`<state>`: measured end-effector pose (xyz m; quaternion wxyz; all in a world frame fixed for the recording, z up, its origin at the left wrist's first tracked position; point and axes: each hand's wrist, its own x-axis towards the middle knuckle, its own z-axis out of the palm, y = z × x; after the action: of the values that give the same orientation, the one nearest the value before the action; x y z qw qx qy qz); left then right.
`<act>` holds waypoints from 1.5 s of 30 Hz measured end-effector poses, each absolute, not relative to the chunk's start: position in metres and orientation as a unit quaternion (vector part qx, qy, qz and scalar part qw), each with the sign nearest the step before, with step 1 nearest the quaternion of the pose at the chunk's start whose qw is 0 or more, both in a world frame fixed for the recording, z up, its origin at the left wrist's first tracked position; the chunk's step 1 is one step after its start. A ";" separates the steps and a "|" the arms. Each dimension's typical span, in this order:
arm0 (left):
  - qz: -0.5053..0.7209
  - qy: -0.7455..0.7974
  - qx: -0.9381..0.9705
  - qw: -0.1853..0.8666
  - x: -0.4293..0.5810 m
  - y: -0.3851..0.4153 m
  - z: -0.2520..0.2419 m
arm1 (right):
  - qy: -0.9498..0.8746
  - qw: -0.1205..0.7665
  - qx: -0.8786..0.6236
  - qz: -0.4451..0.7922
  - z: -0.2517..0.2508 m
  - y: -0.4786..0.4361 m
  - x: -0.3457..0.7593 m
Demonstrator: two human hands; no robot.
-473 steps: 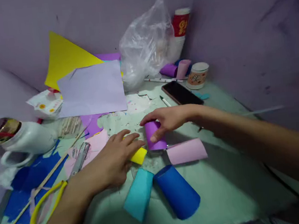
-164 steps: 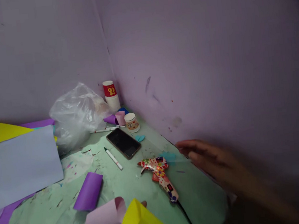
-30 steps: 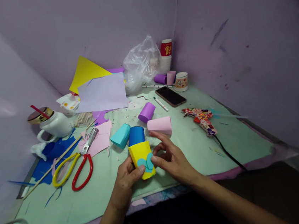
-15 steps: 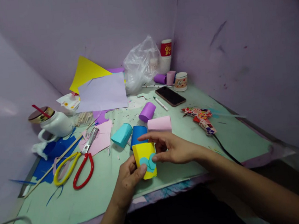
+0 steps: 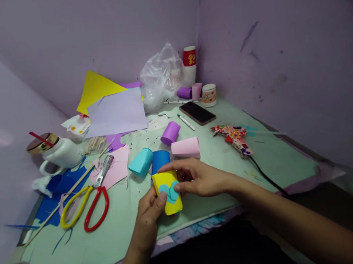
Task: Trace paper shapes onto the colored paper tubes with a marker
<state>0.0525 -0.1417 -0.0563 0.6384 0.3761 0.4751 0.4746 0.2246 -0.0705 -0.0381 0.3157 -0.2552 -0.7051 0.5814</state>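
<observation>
Above the table's front edge, my left hand [image 5: 151,210] grips a yellow paper tube [image 5: 163,178] from its left side, thumb on the front. On that front lies a turquoise paper heart [image 5: 170,193] with a darker curved line in its middle. My right hand [image 5: 202,176] is closed on the tube from the right: its thumb presses the heart's right lobe, and its index finger lies along the top rim. Just behind are a blue paper tube [image 5: 160,161], a turquoise one [image 5: 141,162], a pink one [image 5: 186,147] and a purple one [image 5: 170,133].
Scissors [image 5: 98,186] with a yellow and a red handle lie at left, beside a wooden stick and a white lidded mug [image 5: 61,152]. At right rests a patterned glue gun [image 5: 233,136] with a black cord. A phone [image 5: 197,113], marker [image 5: 186,122] and plastic bag [image 5: 163,79] are farther back.
My right index finger has come down onto the yellow tube's top rim. Both hands and the tube sit slightly farther left and lower in view, and the whole view has shifted a little.
</observation>
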 end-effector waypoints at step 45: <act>0.479 0.487 0.370 0.630 0.058 -0.142 -0.052 | -0.716 0.284 -0.248 0.588 -0.040 -0.064 0.222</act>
<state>0.0579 -0.1422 -0.0520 0.6297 0.3696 0.4870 0.4793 0.2225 -0.0636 -0.0399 0.2842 -0.2477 -0.7158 0.5878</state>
